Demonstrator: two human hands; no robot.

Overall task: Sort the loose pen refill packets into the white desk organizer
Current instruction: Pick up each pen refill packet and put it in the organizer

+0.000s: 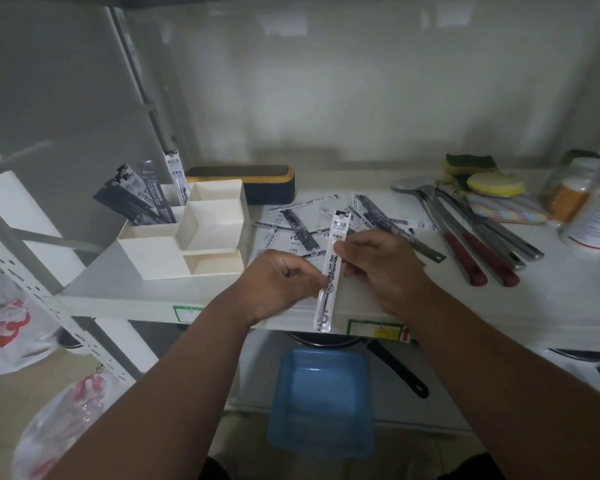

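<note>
A white shelf (361, 306) is seen from above, set against a pale wall. On its left part a white desk organizer (187, 237) with several open compartments is placed. Its far-left compartments are already filled with upright refill packets (136, 199), some dark and some pale; the near and right compartments appear unfilled. Behind the organizer a dark case with a yellow rim (253, 181) is laid.

To the right of the organizer, in the middle of the shelf, a loose pile of packets (326, 220) is scattered flat, some overlapping. An exact count cannot be given, but a good number are left. Further right, metal utensils with red handles (478, 244), sponges (482, 178) and jars (582, 199) are grouped, apart from the task.

Near the front edge of the shelf, one pale packet (331, 268) is held almost upright between both hands, just right of the organizer and in front of the pile. The left hand (281, 282) is curled around its lower half, with the fingers pinching it. The right hand (378, 261) is pinching its upper half between thumb and fingers.

Below the shelf, a blue basin (319, 403) and a dark pan handle (399, 372) are visible, and plastic bags (49, 427) are seen at the lower left.

The sorting is judged to be partly done: some packets are stored, one is in hand, and the pile is yet to be cleared.
</note>
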